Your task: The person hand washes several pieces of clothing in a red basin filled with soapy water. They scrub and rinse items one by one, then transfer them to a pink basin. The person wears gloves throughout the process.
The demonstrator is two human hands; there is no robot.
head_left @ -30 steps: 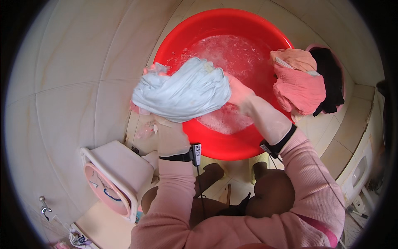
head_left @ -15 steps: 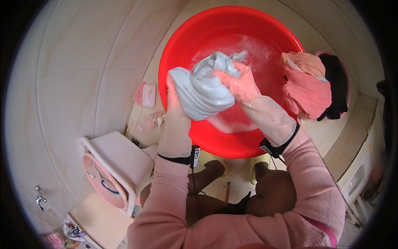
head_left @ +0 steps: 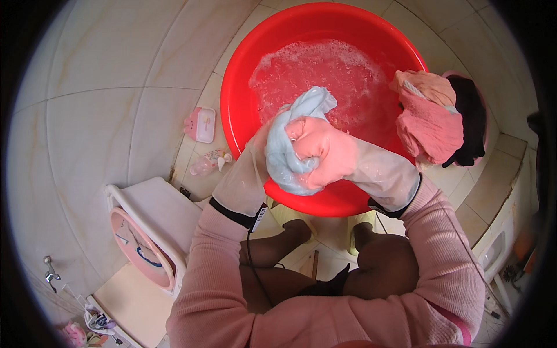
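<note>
A wet, light blue cloth (head_left: 281, 152), twisted and bunched, is held up over the near side of a large red basin (head_left: 243, 75). My right hand (head_left: 322, 152), in a pink and whitish rubber glove, is closed on the cloth from the right, its fingers curled into the folds. My left hand (head_left: 259, 152), gloved alike, grips the cloth from the left; the cloth hides most of its fingers. Below, the basin holds sudsy water (head_left: 316, 72) with foam along its far side.
Pink clothes (head_left: 429, 124) and black clothes (head_left: 469, 122) are heaped at the basin's right. To the left lie a pink and white soap box (head_left: 204, 124) and a clear spray bottle (head_left: 204, 164). A white stand holding a pink basin (head_left: 139, 246) is at lower left; a tap (head_left: 51, 272) juts from the wall.
Both hands have drawn the cloth down and nearer to me. It is bunched tighter, and my right hand has turned over it. More of the foamy water shows.
</note>
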